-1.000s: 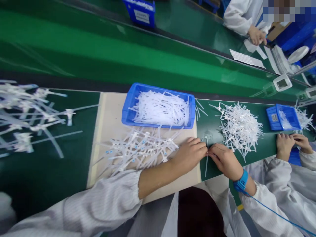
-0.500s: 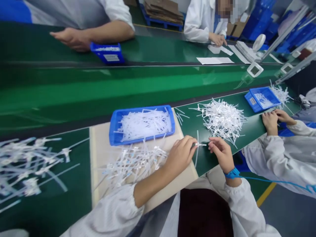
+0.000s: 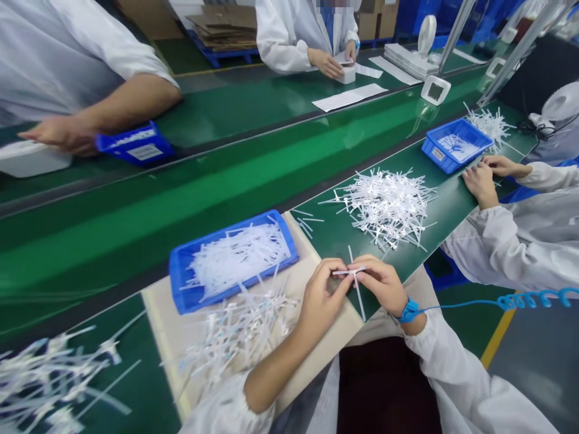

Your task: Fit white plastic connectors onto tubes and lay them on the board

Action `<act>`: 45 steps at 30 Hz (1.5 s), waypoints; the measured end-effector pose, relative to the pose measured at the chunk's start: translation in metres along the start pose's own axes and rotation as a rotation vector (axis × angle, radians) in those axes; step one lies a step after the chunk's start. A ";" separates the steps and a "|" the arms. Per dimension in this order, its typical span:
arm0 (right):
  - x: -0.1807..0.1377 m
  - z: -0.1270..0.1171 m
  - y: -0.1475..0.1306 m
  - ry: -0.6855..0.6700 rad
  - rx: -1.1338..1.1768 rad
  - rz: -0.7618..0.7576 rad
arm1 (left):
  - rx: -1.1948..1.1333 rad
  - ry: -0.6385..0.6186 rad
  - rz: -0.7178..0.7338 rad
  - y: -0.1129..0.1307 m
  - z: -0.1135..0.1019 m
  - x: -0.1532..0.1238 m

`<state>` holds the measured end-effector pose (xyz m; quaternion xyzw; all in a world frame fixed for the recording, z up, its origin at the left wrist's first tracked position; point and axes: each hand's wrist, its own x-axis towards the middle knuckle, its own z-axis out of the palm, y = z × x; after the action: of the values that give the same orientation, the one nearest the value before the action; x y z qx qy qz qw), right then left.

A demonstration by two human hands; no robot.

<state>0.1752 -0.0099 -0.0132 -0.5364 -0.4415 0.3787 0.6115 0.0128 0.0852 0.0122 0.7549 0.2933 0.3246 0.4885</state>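
Between my two hands is a cross-shaped piece of thin white plastic strips (image 3: 359, 295), its long strip running up and down across the green tabletop. My left hand (image 3: 322, 296) is closed at its left side, thumb and forefinger around the short arm. My right hand (image 3: 382, 284), with a blue band at the wrist, pinches the piece near its white centre. A loose heap of similar strip pieces (image 3: 235, 331) lies on the beige board (image 3: 312, 355), left of my left hand. Behind that heap a blue tray (image 3: 181, 289) holds many loose white strips.
A large pile of crossed pieces (image 3: 389, 208) lies beyond my right hand, and another pile (image 3: 58, 377) at lower left. To the right, a co-worker's hands (image 3: 482, 181) are by a second blue tray (image 3: 436, 160). A coiled blue cord (image 3: 534, 298) runs from my right wrist.
My right hand, apart from the piece before, has moved left and closed on it beside my left hand. The view has turned. Across the belt, a co-worker now handles a small white box.
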 end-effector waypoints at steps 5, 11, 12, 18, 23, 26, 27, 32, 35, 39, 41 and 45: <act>0.001 0.001 -0.003 -0.033 0.036 -0.007 | -0.016 0.027 -0.035 -0.004 -0.001 -0.004; 0.001 0.000 -0.005 -0.017 -0.018 -0.014 | 0.007 0.015 0.005 -0.001 0.001 -0.007; 0.001 0.000 -0.005 -0.017 -0.020 -0.009 | 0.016 0.024 0.017 -0.001 0.001 -0.008; -0.002 0.003 0.000 0.030 0.084 0.068 | 0.041 0.064 0.033 -0.002 0.001 -0.007; -0.004 0.006 0.002 0.126 0.164 0.154 | 0.010 0.078 0.058 0.000 0.000 -0.005; -0.004 0.006 0.001 0.132 0.169 0.147 | -0.016 0.074 0.047 0.002 -0.001 -0.004; -0.004 0.006 0.001 0.126 0.173 0.144 | -0.021 0.073 0.042 0.002 -0.002 -0.005; -0.003 0.003 0.001 0.089 0.173 0.138 | -0.055 0.069 0.044 0.001 -0.002 -0.007; -0.003 0.002 0.000 0.070 0.160 0.142 | -0.088 0.062 0.061 0.000 -0.002 -0.008; -0.002 0.000 -0.001 0.054 0.135 0.133 | -0.106 0.069 0.057 -0.002 -0.001 -0.009; -0.002 0.000 -0.001 0.048 0.143 0.129 | -0.099 0.066 0.035 -0.002 0.000 -0.009; -0.001 -0.001 0.001 0.052 0.172 0.117 | -0.057 0.076 0.022 0.000 0.002 -0.008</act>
<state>0.1758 -0.0110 -0.0149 -0.5165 -0.3594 0.4360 0.6434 0.0098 0.0779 0.0099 0.7312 0.2940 0.3664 0.4946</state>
